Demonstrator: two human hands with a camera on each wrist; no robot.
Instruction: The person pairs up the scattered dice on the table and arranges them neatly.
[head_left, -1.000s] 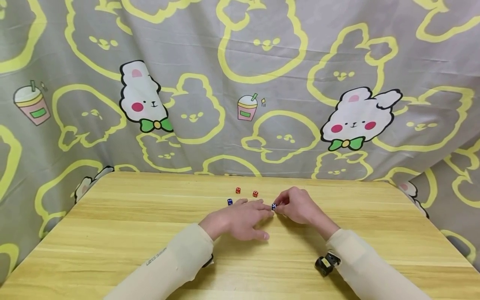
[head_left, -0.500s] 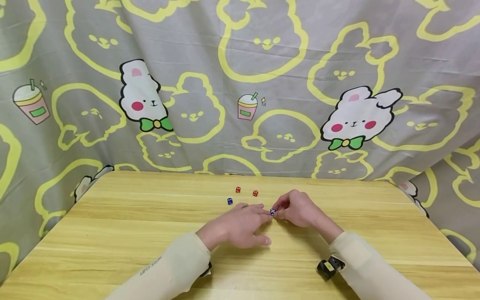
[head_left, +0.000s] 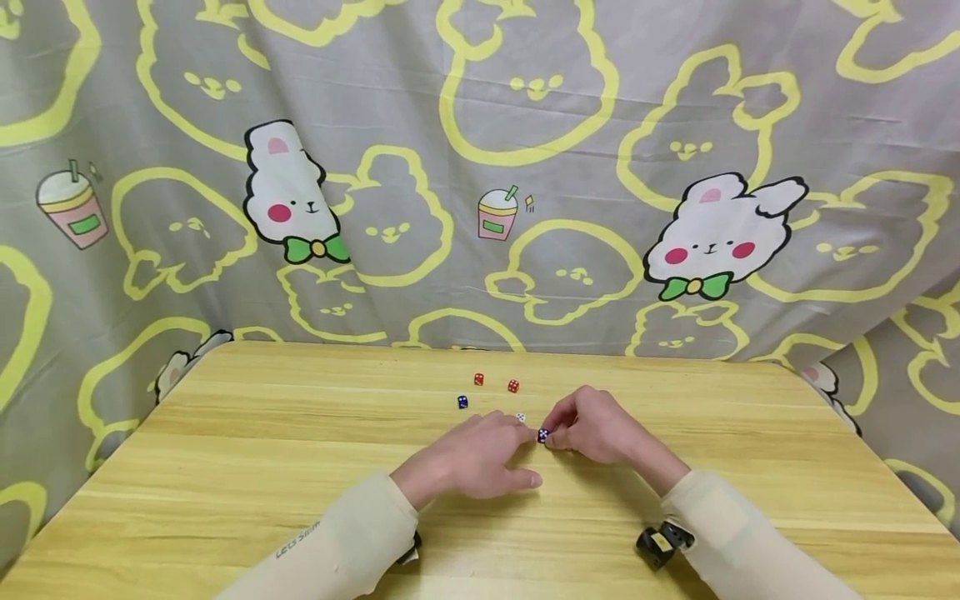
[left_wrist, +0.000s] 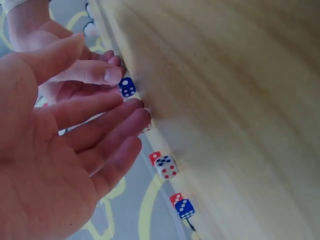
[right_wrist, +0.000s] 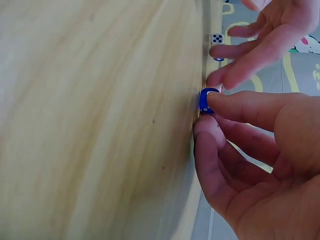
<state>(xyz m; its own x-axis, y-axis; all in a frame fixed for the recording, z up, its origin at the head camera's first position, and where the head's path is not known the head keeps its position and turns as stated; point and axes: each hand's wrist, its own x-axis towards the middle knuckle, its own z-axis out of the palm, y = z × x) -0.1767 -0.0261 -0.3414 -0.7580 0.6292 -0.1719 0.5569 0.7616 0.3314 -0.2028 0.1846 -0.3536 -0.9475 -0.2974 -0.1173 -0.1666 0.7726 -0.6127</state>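
My right hand (head_left: pixel 600 427) pinches a blue die (head_left: pixel 543 435) with white pips, low at the table surface. In the right wrist view its thumb lies against that die. My left hand (head_left: pixel 480 457) is palm down with its fingers stretched out, and the index fingertip reaches the blue die's left side; whether it touches cannot be told. Just beyond the left fingers a white die (head_left: pixel 521 417) shows. The left wrist view has another white die (left_wrist: pixel 166 167) past the left fingertips, and a further one is mostly hidden behind them.
Farther back on the wooden table (head_left: pixel 225 467) lie two red dice (head_left: pixel 478 379) and a second blue die (head_left: pixel 462 402). A grey curtain (head_left: pixel 420 200) with rabbit drawings hangs behind the table's far edge. Black wrist cameras (head_left: pixel 656 547) sit under the sleeves.
The right hand has drawn the blue die nearer to me and slightly left. My left hand has shifted a little nearer too, uncovering a white die behind its fingers.
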